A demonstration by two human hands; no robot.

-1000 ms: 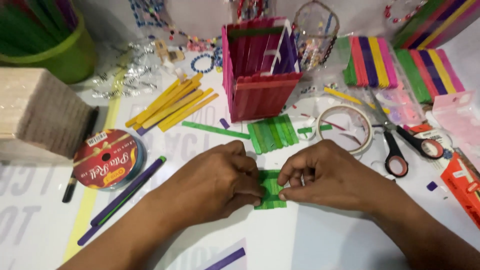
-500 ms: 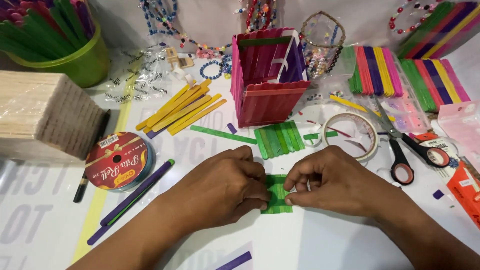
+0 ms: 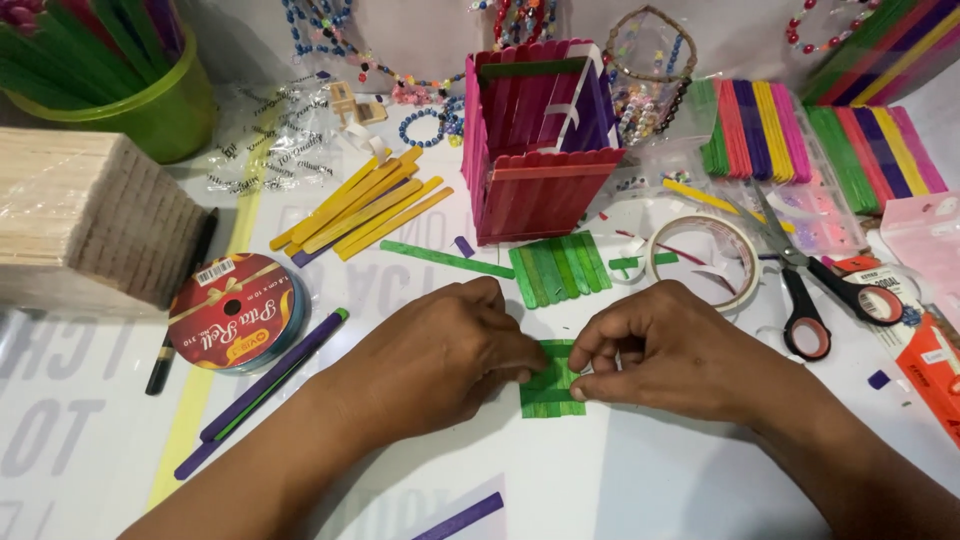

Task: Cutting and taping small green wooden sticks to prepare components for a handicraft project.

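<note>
A small panel of green craft sticks point(image 3: 551, 385) lies flat on the white surface point(image 3: 640, 480), low centre, and is pinched from both sides. Its left edge is gripped by the fingertips of the left hand point(image 3: 450, 355), curled over it; its right edge is gripped by the thumb and forefinger of the right hand point(image 3: 670, 350), other fingers bent.

Just above, a row of loose green sticks point(image 3: 560, 268) is laid side by side, with a single green stick point(image 3: 445, 259) to its left. Behind them a pink stick-built box point(image 3: 535, 150) stands upright; purple sticks and a white strip are seen inside it. Yellow sticks point(image 3: 360, 210) are fanned out left of the box. A tape roll point(image 3: 704, 262) and black-handled scissors point(image 3: 800, 290) are placed to the right, well apart from the hands. Bundles of coloured sticks point(image 3: 820, 135) are packed at far right.

At left, a red ribbon spool point(image 3: 233, 312) sits beside a block of plain wooden sticks point(image 3: 90, 220). A green cup point(image 3: 130, 95) at top left is filled with green and purple sticks. A purple stick point(image 3: 262, 390) lies near the left forearm.
</note>
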